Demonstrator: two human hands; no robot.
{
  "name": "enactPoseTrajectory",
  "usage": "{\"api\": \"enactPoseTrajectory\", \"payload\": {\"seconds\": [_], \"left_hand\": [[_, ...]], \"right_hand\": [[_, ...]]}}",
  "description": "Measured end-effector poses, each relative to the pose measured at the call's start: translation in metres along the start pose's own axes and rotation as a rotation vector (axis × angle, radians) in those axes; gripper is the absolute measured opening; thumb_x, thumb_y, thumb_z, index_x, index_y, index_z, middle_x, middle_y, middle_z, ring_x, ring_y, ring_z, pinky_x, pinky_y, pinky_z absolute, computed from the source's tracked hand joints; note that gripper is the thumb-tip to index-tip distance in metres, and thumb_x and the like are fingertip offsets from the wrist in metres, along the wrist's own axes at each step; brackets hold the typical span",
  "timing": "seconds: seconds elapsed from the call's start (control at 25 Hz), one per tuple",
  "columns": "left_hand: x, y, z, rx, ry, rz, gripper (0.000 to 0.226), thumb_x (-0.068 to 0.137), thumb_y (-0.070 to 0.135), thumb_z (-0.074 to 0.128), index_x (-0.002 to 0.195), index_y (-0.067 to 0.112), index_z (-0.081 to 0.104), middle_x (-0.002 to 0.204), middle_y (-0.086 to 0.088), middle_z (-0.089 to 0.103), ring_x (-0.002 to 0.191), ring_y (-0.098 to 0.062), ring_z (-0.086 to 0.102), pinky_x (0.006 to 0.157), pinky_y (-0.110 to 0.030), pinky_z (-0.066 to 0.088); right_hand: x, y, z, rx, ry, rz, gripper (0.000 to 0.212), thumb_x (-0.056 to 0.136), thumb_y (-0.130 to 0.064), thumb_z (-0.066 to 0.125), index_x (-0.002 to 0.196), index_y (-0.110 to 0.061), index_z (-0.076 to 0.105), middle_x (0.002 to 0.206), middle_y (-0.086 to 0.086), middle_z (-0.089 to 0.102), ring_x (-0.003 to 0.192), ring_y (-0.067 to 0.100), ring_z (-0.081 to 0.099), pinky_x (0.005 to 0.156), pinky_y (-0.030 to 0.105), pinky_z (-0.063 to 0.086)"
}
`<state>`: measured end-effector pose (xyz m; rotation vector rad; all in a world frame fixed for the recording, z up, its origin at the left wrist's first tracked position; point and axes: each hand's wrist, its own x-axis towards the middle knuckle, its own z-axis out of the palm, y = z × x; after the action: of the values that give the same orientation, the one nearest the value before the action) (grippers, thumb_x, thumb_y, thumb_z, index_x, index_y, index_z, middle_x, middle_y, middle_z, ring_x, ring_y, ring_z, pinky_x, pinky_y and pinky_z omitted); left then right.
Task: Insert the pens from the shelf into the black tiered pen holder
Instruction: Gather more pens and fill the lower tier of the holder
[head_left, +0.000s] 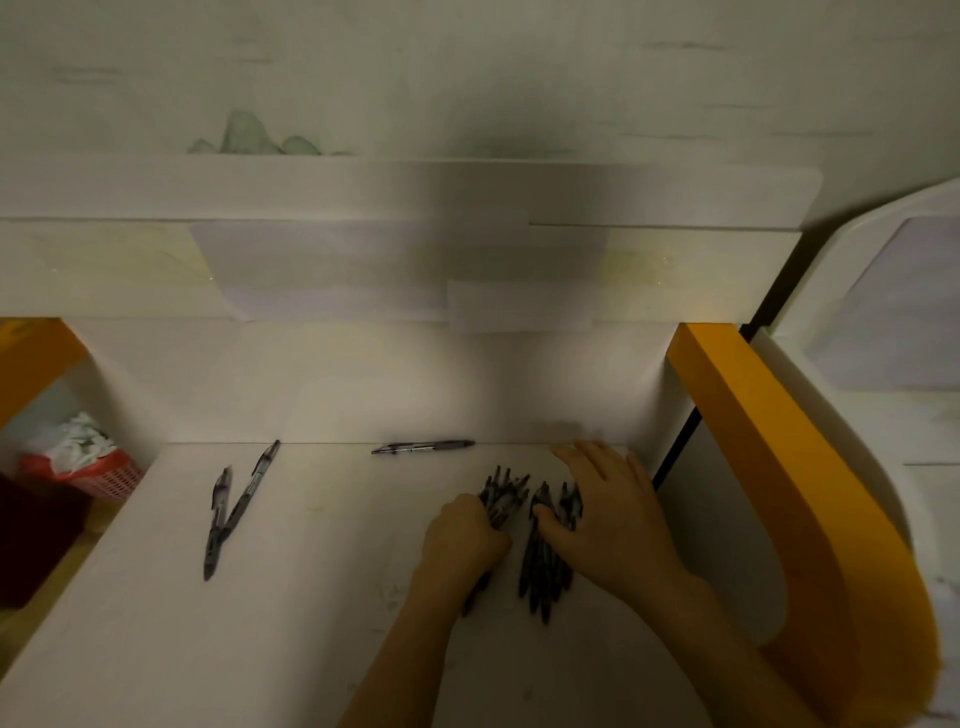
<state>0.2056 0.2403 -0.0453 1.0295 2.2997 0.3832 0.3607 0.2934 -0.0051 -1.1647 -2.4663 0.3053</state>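
Left hand (462, 535): fingers curled round a bundle of pens (501, 501), tips fanned out past the knuckles, tail ends showing below the wrist. Grip closed on the bundle.

Right hand (613, 519): fingers straight and spread, palm down; the thumb presses on a second bundle of pens (548, 561) lying flat on the shelf (311, 597), just beside the held bundle. No curl round them that can be seen.

Loose pens, three: two pens (228, 512) lying in a narrow V at the left of the shelf, touching at their near ends, well apart from the hands; one single pen (423, 447) lying crosswise against the back wall, near the right hand's fingertips.

Shelf: pale board with an orange side panel (753, 441) at the right. Red basket (85, 470) with white scraps sits lower, far left.

Black tiered pen holder: not in view.

Step in hand, as judged: gathering pens off the shelf; none inserted yet so far as can be seen.

Next move calls for: closing the right fingers round the flat bundle or sweeping it into the left grip, collecting the three strays, then carrying all to the holder, wherever it stands.
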Motion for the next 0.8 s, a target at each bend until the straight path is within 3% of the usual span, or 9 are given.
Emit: {"api": "enactPoseTrajectory", "payload": {"seconds": [0.12,0.24,0.32,0.48,0.64,0.8], "left_hand": [[0.001,-0.005,-0.004,-0.034,0.037,0.044,0.028,0.086,0.036,0.062,0.099,0.013,0.058,0.076,0.002,0.053,0.071,-0.015,0.055,0.063,-0.026,0.05],[-0.004,-0.009,-0.013,-0.123,0.098,0.068,0.03,0.088,0.031,0.06,0.11,0.012,0.054,0.095,-0.005,0.061,0.079,-0.019,0.058,0.066,-0.026,0.048],[-0.007,-0.011,-0.018,-0.218,0.13,0.096,0.028,0.089,0.028,0.059,0.111,0.011,0.052,0.101,-0.008,0.063,0.08,-0.021,0.064,0.069,-0.031,0.056],[-0.016,-0.013,-0.029,-0.356,0.149,0.143,0.019,0.091,0.028,0.058,0.102,0.015,0.05,0.092,-0.006,0.064,0.071,-0.022,0.068,0.069,-0.041,0.06],[-0.029,-0.015,-0.045,-0.496,0.189,0.237,0.022,0.089,0.028,0.063,0.108,0.024,0.054,0.095,0.006,0.062,0.079,-0.012,0.062,0.073,-0.027,0.053],[-0.046,-0.012,-0.065,-0.636,0.205,0.315,0.013,0.088,0.027,0.064,0.094,0.016,0.06,0.082,-0.01,0.067,0.07,-0.02,0.063,0.065,-0.033,0.056]], "right_hand": [[0.002,-0.001,-0.005,-0.019,0.016,0.0,0.06,0.079,-0.054,0.053,0.131,-0.024,0.049,0.128,-0.001,0.055,0.125,0.023,0.046,0.111,0.047,0.031],[0.002,-0.006,-0.01,-0.049,0.023,-0.013,0.06,0.079,-0.055,0.051,0.129,-0.022,0.049,0.125,0.0,0.055,0.12,0.024,0.048,0.106,0.043,0.037],[0.0,-0.012,-0.012,-0.043,0.025,-0.004,0.063,0.079,-0.055,0.051,0.133,-0.022,0.047,0.13,0.0,0.054,0.123,0.024,0.047,0.107,0.044,0.036],[-0.004,-0.027,-0.018,-0.02,0.003,0.009,0.069,0.08,-0.054,0.051,0.141,-0.024,0.039,0.14,-0.001,0.048,0.133,0.023,0.04,0.112,0.045,0.031],[-0.011,-0.047,-0.031,0.015,-0.01,0.007,0.074,0.085,-0.048,0.06,0.148,-0.028,0.027,0.151,-0.004,0.034,0.142,0.018,0.023,0.12,0.04,0.016],[-0.021,-0.067,-0.048,-0.01,0.05,-0.008,0.075,0.085,-0.054,0.055,0.149,-0.033,0.022,0.154,-0.007,0.029,0.145,0.015,0.017,0.119,0.044,0.021]]}}
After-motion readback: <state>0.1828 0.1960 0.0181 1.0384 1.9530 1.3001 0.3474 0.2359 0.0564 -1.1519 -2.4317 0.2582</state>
